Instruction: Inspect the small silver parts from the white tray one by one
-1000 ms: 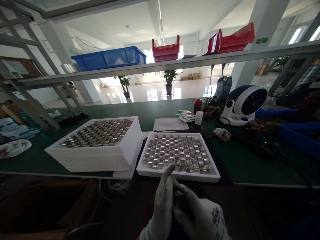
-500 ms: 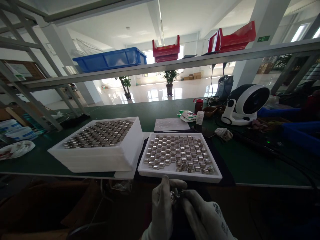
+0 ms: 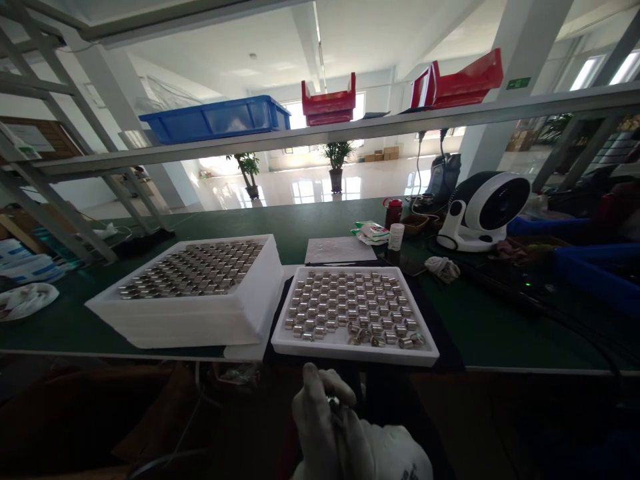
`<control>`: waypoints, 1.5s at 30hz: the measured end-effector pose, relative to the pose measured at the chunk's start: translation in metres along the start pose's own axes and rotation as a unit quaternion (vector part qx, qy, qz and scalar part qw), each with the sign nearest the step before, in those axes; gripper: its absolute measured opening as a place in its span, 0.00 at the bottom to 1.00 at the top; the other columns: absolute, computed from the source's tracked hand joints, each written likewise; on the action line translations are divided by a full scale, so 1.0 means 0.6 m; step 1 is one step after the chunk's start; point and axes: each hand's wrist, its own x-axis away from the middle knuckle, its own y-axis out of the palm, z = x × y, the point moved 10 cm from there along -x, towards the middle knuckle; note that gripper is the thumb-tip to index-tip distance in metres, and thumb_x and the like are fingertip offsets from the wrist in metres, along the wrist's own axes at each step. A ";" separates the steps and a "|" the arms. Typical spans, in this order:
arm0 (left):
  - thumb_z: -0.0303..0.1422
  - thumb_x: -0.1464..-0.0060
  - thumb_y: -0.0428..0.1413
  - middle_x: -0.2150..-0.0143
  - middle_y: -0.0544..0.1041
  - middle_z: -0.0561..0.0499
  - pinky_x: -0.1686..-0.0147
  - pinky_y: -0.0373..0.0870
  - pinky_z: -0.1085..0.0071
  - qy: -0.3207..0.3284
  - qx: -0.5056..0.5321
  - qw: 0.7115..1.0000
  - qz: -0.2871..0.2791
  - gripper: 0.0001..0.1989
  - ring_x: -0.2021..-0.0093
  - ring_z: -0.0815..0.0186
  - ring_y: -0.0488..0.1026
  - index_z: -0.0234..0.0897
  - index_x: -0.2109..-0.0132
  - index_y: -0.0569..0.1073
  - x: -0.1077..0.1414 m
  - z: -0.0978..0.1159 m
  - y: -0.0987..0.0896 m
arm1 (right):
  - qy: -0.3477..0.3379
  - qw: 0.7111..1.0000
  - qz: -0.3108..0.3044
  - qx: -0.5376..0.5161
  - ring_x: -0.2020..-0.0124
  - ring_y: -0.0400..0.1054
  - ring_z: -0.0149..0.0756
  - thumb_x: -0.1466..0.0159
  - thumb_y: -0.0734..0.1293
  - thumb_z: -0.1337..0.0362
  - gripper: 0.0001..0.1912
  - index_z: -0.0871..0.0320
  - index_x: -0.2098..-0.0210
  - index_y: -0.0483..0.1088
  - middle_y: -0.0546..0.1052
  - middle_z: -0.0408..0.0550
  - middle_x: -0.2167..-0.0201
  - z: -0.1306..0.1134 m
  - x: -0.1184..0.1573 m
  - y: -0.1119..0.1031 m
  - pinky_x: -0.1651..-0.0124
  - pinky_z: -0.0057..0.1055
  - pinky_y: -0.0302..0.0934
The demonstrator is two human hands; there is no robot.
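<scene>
My left hand [image 3: 314, 417], in a pale glove, is closed around a small shiny metal part [image 3: 333, 401] below the bench's front edge. Most of that part is hidden by fingers. My right hand [image 3: 385, 450], gloved too, presses against the left from the right side, its fingers closed at the same part. Just beyond the hands lies a white foam tray [image 3: 355, 353] with rows of short silver metal cylinders [image 3: 345, 297]. Several cylinders near its front right lie in disorder, some tilted.
On the left stands a stack of white foam trays [image 3: 170, 327] filled with similar cylinders. Behind are a white sheet [image 3: 340, 250], a white bottle [image 3: 396, 237], a red-lidded bottle [image 3: 393, 212] and a fan [image 3: 493, 207]. A shelf overhead carries a blue bin [image 3: 220, 120] and red bins [image 3: 329, 107].
My hands have drawn closer together and shifted slightly left and down. The right fingers now overlap the left hand around the metal part. The view has shifted a little.
</scene>
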 end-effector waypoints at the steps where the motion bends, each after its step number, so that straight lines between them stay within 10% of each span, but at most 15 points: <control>1: 0.48 0.29 0.46 0.79 0.74 0.51 0.64 0.75 0.67 -0.002 -0.018 1.000 -0.020 0.30 0.77 0.65 0.71 0.41 0.76 0.74 -0.005 0.002 0.005 | -0.027 0.999 0.011 0.014 0.91 0.66 0.36 0.32 0.60 0.71 0.13 0.55 0.59 0.76 0.73 0.39 0.85 -0.001 -0.002 -0.002 0.87 0.32 0.47; 4: 0.45 0.26 0.36 0.76 0.77 0.49 0.72 0.73 0.70 0.018 -0.147 0.984 -0.103 0.32 0.75 0.64 0.74 0.39 0.70 0.76 -0.035 0.012 0.028 | -0.027 1.000 0.011 0.011 0.85 0.71 0.37 0.31 0.59 0.71 0.13 0.56 0.57 0.74 0.77 0.40 0.80 0.019 -0.015 -0.020 0.83 0.32 0.55; 11: 0.35 0.33 0.53 0.50 0.81 0.41 0.44 0.71 0.52 0.131 -0.383 0.886 -0.225 0.14 0.48 0.51 0.77 0.38 0.45 0.76 -0.141 -0.004 0.104 | 0.050 0.983 0.161 -0.068 0.79 0.77 0.28 0.24 0.58 0.67 0.10 0.57 0.55 0.71 0.81 0.41 0.75 0.087 -0.035 -0.132 0.74 0.20 0.64; 30: 0.26 0.34 0.57 0.47 0.79 0.42 0.45 0.73 0.53 0.172 -0.625 0.579 -0.494 0.14 0.47 0.56 0.77 0.34 0.43 0.76 -0.162 -0.024 0.279 | 0.224 0.955 0.112 -0.160 0.68 0.83 0.37 0.27 0.60 0.58 0.15 0.54 0.58 0.78 0.86 0.48 0.66 0.220 0.035 -0.141 0.66 0.18 0.74; 45: 0.32 0.36 0.59 0.35 0.74 0.38 0.41 0.72 0.58 0.143 -0.586 0.608 -0.516 0.33 0.39 0.53 0.75 0.37 0.27 0.61 -0.179 -0.012 0.252 | 0.276 0.935 0.131 -0.182 0.73 0.82 0.35 0.29 0.62 0.57 0.15 0.57 0.57 0.79 0.84 0.47 0.71 0.222 0.036 -0.131 0.70 0.17 0.72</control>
